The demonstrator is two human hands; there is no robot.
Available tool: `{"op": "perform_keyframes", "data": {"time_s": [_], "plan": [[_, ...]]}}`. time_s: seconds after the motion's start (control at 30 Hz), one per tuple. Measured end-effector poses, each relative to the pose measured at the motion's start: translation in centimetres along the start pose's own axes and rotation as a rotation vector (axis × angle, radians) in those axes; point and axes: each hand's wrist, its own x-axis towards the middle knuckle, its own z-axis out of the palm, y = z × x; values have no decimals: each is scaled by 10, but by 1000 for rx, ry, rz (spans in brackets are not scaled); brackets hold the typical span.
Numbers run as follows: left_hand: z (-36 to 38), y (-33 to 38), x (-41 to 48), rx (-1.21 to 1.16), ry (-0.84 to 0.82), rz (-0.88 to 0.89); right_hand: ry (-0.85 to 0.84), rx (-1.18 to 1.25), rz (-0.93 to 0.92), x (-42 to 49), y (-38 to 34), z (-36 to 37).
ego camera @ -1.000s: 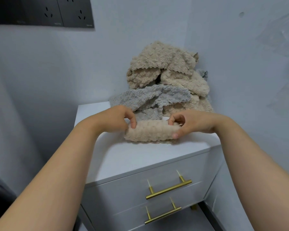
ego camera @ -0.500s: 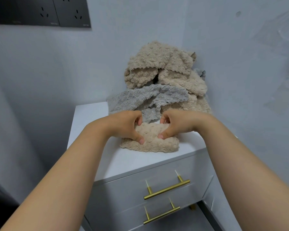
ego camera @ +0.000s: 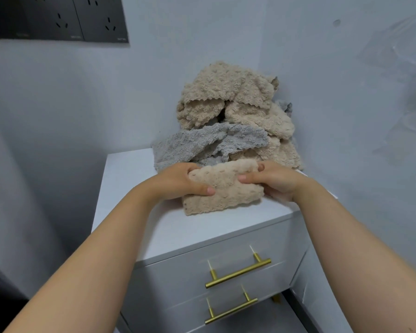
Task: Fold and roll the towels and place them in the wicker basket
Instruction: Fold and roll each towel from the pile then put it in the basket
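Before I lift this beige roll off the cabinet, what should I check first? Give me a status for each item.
1. Left hand grips the beige roll: ok, thumb across its front, fingers round the left end.
2. Right hand grips the right end: ok.
3. Roll wound tight with no loose tail: cannot tell, its far side is hidden.
4. Roll supported: ok, its lower edge rests on the cabinet top.
5. Roll free of the grey towel right behind it: cannot tell, they may touch.
6. Wicker basket located: not ok, it is not in view.
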Motion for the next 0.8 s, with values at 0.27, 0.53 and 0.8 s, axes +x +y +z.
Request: {"op": "perform_keyframes", "data": {"time_s": [0.27, 0.53, 0.8], "plan": [[55, 27, 9, -415, 263, -48, 476, 326, -118, -8, 15, -2], [130, 82, -15, -207, 247, 13, 1019, -516, -177, -100, 17, -14], [221, 140, -45, -287, 70, 36, 933, -1393, -98, -209, 10, -36]]}}
